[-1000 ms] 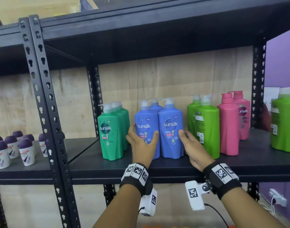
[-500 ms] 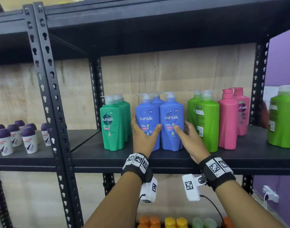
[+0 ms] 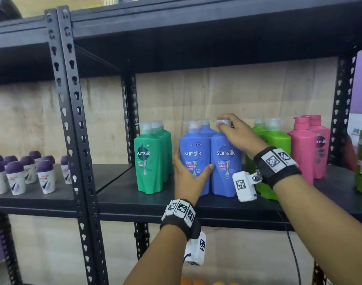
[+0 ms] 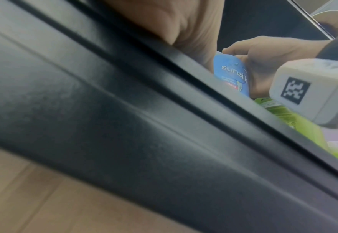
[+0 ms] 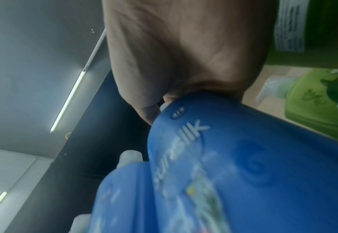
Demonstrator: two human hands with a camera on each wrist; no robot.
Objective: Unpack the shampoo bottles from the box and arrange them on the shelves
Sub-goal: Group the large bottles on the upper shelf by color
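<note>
Head view gives me the black shelf (image 3: 134,194) with the shampoo sorted by colour: dark green bottles (image 3: 150,159) left, lime-green bottles (image 3: 276,153) and pink bottles (image 3: 303,149) right, blue in the middle. My left hand (image 3: 188,173) has stayed curled around the left blue bottle (image 3: 193,153), steadying it. My right hand (image 3: 235,134) has left the flank of the right blue bottle (image 3: 225,161) and now pinches its pump (image 3: 222,121). I judge placement here is done, and I'm only squaring nozzles.
</note>
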